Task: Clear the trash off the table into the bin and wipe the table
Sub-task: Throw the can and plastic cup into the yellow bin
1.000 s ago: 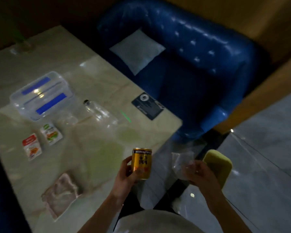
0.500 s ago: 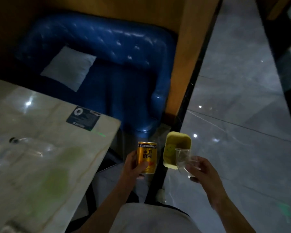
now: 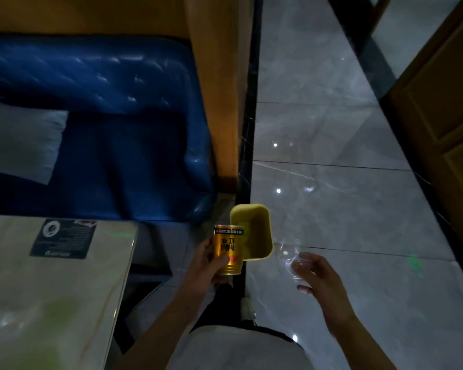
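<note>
My left hand [image 3: 203,265] grips a gold drink can [image 3: 228,249], held upside down just left of the yellow bin [image 3: 262,231] on the floor. The bin's open top faces me, and the can overlaps its left rim in view. My right hand [image 3: 318,279] holds a clear plastic cup [image 3: 289,253] by its lower side, to the right of the bin and slightly nearer to me. The pale marble table [image 3: 51,303] fills the lower left.
A dark sticker [image 3: 63,237] lies near the table's far corner. A blue sofa [image 3: 112,124] with a white cushion [image 3: 19,142] stands behind the table, beside a wooden partition [image 3: 214,89]. Glossy grey floor tiles [image 3: 332,182] extend right to a wooden door [image 3: 444,116].
My view has swung right, off the table toward the floor. Both hands have carried the can and the cup away from the table to the yellow bin, which now looks closer.
</note>
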Available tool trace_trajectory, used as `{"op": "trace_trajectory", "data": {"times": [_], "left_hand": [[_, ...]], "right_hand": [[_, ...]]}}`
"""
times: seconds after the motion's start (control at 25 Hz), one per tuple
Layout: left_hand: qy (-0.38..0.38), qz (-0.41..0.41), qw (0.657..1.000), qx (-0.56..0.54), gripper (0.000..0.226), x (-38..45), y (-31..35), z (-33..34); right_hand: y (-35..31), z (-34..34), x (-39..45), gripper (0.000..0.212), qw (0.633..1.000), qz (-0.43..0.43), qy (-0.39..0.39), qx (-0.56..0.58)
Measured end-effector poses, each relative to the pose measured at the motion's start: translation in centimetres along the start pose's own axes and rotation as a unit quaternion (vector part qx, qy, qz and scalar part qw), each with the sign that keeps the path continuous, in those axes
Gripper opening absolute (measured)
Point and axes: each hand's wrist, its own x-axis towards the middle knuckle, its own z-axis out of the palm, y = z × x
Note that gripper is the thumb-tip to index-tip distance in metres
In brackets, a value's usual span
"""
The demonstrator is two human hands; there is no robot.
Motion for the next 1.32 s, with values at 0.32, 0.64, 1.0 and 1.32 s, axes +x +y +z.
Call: {"op": "trace_trajectory", "data": {"times": [0.32, 0.64, 1.0, 1.32], "left_hand": [[-0.011, -0.068, 0.997, 0.022, 0.057, 8.9, 2.0, -1.0], [0.018, -0.157, 0.986, 0.048, 0.062, 19.3, -4.3, -0.5], [0.094, -0.308, 0.944, 0.067, 0.046, 33.3, -20.9, 3.1], [0.178, -0.395, 0.897, 0.085, 0.061, 45.1, -32.6, 4.6]], "right_hand": [[-0.9, 3.3, 7.0, 0.034, 0.997, 0.072, 0.027, 0.017], [5.9, 4.8, 18.7, 0.042, 0.983, 0.181, 0.034, -0.014], [19.3, 6.3, 33.6, 0.046, 0.945, 0.211, 0.024, -0.248], [28.7, 13.0, 44.3, 0.037, 0.880, 0.108, 0.064, -0.458]]}}
